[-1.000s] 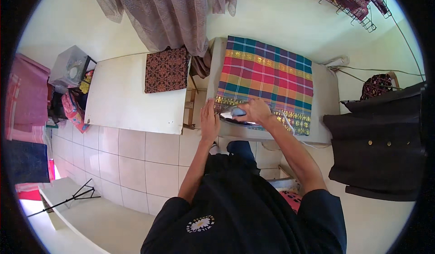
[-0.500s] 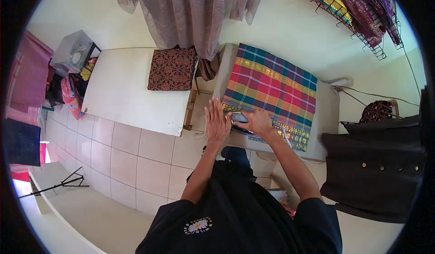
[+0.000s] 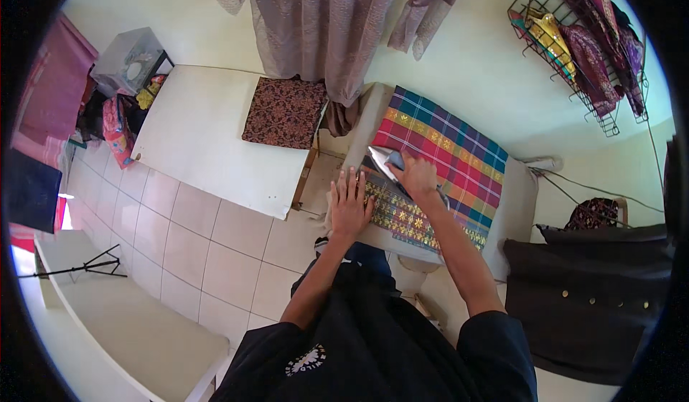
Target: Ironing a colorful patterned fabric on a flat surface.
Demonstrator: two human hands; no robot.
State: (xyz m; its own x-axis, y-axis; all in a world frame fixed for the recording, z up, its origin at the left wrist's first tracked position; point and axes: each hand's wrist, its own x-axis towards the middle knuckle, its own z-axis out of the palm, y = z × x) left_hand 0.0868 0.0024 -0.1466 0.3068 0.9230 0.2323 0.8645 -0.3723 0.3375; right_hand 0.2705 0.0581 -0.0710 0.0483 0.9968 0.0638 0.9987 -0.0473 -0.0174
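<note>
A plaid cloth (image 3: pixel 459 151) in red, green, blue and yellow lies folded on a grey padded ironing surface (image 3: pixel 518 190). Its near border carries gold motifs. My right hand (image 3: pixel 418 178) grips the handle of a clothes iron (image 3: pixel 380 157), whose pointed tip faces far left. The iron rests on the cloth, its rear partly hidden under my hand and wrist. Flat and with fingers spread, my left hand (image 3: pixel 350 207) lies at the cloth's near left corner, just short of the iron, holding nothing.
To the left stands a white table (image 3: pixel 208 129) bearing a folded brown-black patterned cloth (image 3: pixel 283 111). A dark buttoned garment (image 3: pixel 574 276) hangs at right. On the wall, a wire rack (image 3: pixel 567 43) holds fabrics. A thin black stand (image 3: pixel 86 266) is at lower left.
My right hand has pushed the iron away from the near edge, farther onto the cloth. My left hand has come nearer to me and now lies flat. The view has shifted slightly.
</note>
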